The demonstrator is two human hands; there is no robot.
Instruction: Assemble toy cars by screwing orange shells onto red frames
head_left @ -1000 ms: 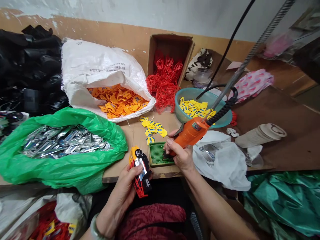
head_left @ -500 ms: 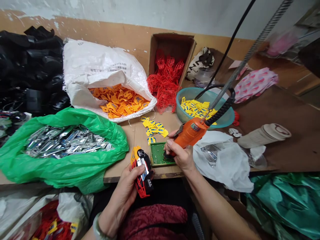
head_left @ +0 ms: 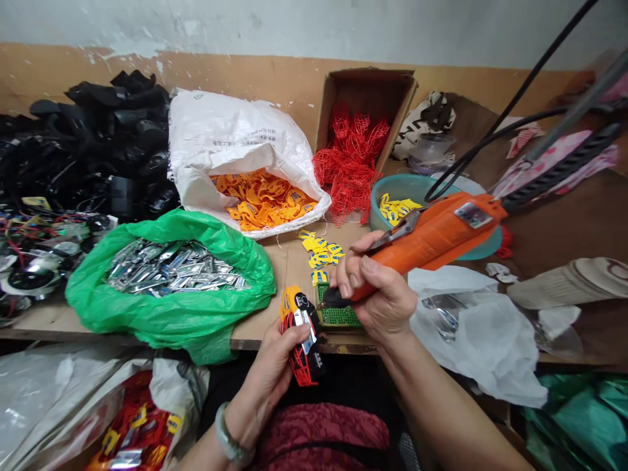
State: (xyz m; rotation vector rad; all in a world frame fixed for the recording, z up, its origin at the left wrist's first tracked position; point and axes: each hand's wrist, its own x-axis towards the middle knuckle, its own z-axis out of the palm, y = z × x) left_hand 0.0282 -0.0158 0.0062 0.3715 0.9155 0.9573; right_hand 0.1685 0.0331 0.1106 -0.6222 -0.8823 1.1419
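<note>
Held in my left hand (head_left: 272, 360) is a toy car body (head_left: 303, 327) in black, yellow and red, with a silvery piece under my thumb. My right hand (head_left: 380, 291) is wrapped round an orange electric screwdriver (head_left: 422, 232), tilted so its dark nose points left at the toy car body. The tip is close to the car's right side; whether it touches I cannot tell. Behind the nose lies a green mesh tray (head_left: 341, 315) at the table edge. Small yellow pieces with blue marks (head_left: 321, 252) lie just beyond the tray.
A green bag (head_left: 250, 261) of silvery parts and a white sack (head_left: 235, 124) of orange parts stand left. Red frames (head_left: 348, 163) spill from a cardboard box (head_left: 409, 111). A teal bowl (head_left: 380, 196) sits behind the screwdriver, whose cable runs up right. White plastic (head_left: 495, 353) lies right.
My right hand has tipped the screwdriver over from upright-leaning toward level, and its nose has swung left from over the tray to the toy car body. The view has turned left.
</note>
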